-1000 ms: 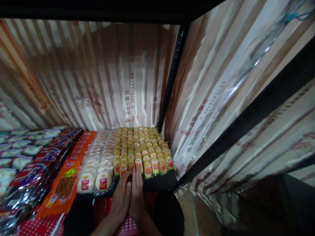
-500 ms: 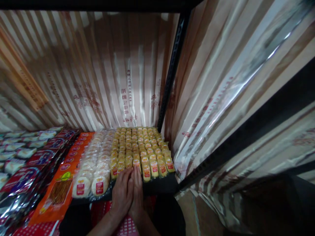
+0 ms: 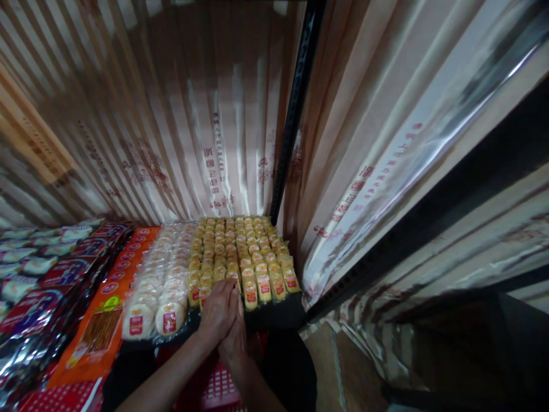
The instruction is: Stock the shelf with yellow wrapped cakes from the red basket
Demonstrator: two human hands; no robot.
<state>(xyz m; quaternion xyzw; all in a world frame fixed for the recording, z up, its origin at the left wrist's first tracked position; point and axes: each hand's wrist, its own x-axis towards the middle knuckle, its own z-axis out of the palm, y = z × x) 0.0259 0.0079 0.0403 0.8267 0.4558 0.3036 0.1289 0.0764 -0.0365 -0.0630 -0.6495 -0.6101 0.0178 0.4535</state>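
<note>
Small oblong yellow cakes in clear plastic wrappers (image 3: 238,246) stand in close rows before me, near the front of a black shelf (image 3: 274,315), red labels showing on the nearest ones. To their left, white round flat cakes in clear wrappers (image 3: 170,318) fill two columns, then comes a long orange packet (image 3: 92,357) whose window shows thin brown sticks. Shiny dark-red packets (image 3: 64,274) and small white packets (image 3: 39,264) lie farther left. Below the shelf edge, a pink plastic basket with a perforated wall (image 3: 221,384) shows between my forearms; what it contains I can't make out.

My left hand (image 3: 218,309) is folded over my right hand (image 3: 234,339), the two pressed together just at the front of the yellow cakes. The fingers are mostly hidden, so I cannot tell whether either hand is clenched or grasping a cake.
</note>
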